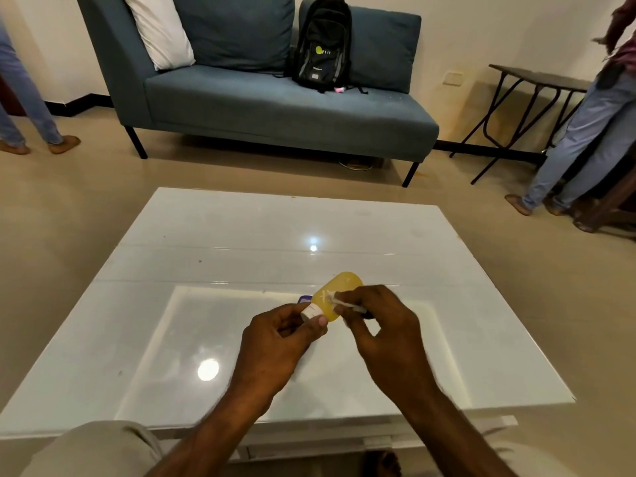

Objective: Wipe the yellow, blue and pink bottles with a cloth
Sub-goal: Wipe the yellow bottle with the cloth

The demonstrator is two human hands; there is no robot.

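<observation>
The left hand [275, 335] is gripping the yellow bottle [339, 294] by its white cap [309, 311] above the white worktop [241, 235] — the right hand [375, 321] fingers are pinching a small cloth [335, 299] against its side.

**What the view hides**

The cloth [339, 302] is mostly buried in the right hand [375, 321]; only a white scrap shows. The left hand [278, 342] covers part of the yellow bottle [339, 296] near its cap. A blue object [305, 299] peeks from behind them, too hidden to identify. Two bystanders are cut off by the frame edges.
</observation>
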